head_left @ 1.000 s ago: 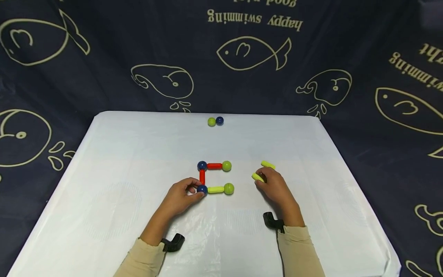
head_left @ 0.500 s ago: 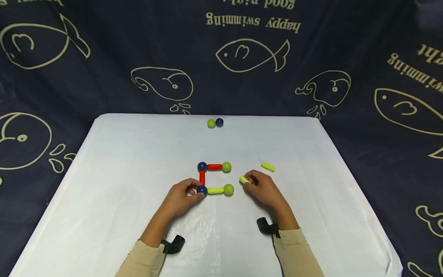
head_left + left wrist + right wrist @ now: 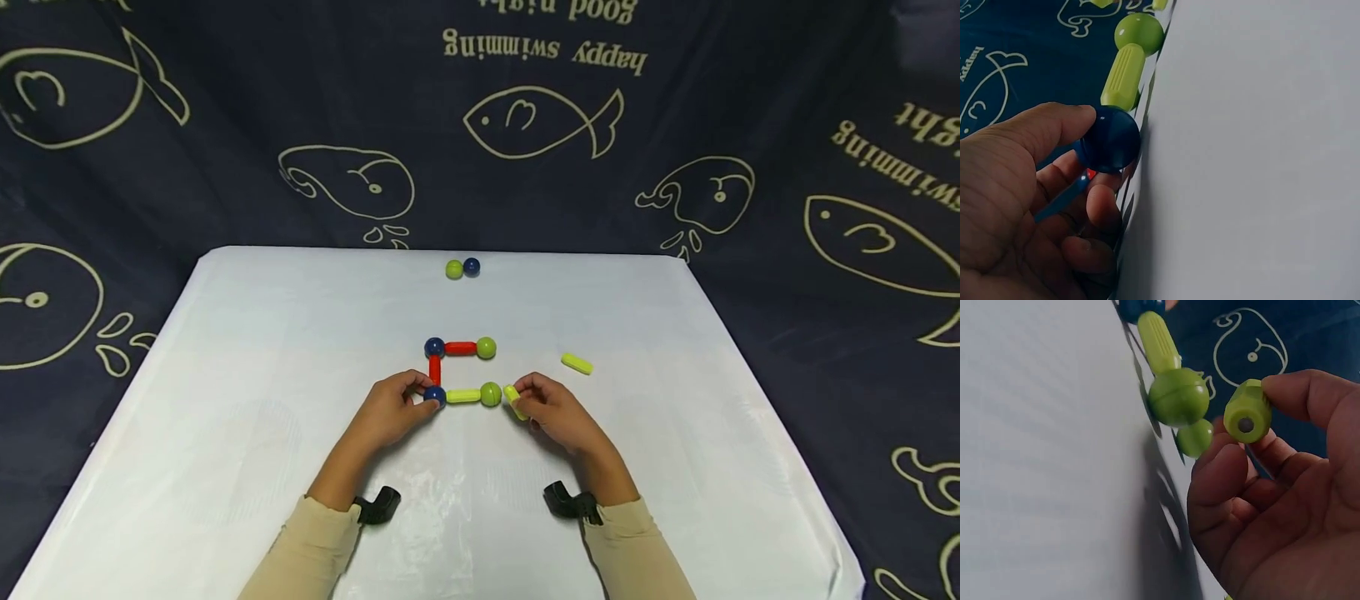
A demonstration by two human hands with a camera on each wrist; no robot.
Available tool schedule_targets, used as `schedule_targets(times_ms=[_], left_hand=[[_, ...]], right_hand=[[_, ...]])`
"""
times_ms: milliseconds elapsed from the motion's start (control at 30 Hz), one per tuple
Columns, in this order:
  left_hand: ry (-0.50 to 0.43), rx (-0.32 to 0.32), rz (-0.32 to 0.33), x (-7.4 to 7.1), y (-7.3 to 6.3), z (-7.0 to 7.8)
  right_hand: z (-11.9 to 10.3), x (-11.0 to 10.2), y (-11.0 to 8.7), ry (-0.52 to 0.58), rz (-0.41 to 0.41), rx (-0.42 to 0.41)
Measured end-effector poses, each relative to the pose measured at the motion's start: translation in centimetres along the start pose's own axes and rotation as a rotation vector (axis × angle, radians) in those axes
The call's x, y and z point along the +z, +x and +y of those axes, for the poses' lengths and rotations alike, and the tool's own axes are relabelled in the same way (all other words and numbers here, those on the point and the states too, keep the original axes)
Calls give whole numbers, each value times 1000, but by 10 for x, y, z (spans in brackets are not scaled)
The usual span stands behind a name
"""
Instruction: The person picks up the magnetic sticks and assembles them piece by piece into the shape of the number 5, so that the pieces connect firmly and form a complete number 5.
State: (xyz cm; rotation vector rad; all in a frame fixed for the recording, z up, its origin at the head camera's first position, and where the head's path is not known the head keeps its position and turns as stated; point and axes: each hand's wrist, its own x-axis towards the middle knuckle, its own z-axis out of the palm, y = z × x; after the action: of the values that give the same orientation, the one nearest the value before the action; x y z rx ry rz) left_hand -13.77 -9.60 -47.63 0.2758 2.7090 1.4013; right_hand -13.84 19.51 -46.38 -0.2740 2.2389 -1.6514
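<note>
My left hand (image 3: 393, 408) pinches the near blue ball (image 3: 1113, 139) between thumb and fingers. From that ball a red rod (image 3: 435, 369) runs back to another blue ball (image 3: 434, 347), and a yellow-green rod (image 3: 462, 396) runs right to a green ball (image 3: 1179, 397). A second red rod (image 3: 460, 348) joins the far blue ball to a second green ball (image 3: 486, 347). My right hand (image 3: 558, 412) pinches a loose yellow-green magnetic rod (image 3: 1248, 412) just right of the near green ball. A grey metal disc shows in the rod's end in the right wrist view.
Another yellow-green rod (image 3: 577, 363) lies on the white-covered table (image 3: 225, 350), beyond the right hand. A spare green ball (image 3: 453, 269) and a spare blue ball (image 3: 471, 267) sit together near the far edge. Dark patterned cloth (image 3: 330, 92) hangs behind.
My right hand has carried the rod left toward the near green ball and turned it, leaving the other rod behind. The joined shape has shifted slightly away, with my left hand still on it.
</note>
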Motion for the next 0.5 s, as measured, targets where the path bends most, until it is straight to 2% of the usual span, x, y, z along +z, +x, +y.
schedule_targets(times_ms=[167, 500], left_hand=[[8, -7, 8, -1, 8, 0], [7, -39, 2, -2, 18, -2]], right_hand=[[-1, 7, 2, 4, 20, 43], [0, 20, 7, -16, 33, 21]])
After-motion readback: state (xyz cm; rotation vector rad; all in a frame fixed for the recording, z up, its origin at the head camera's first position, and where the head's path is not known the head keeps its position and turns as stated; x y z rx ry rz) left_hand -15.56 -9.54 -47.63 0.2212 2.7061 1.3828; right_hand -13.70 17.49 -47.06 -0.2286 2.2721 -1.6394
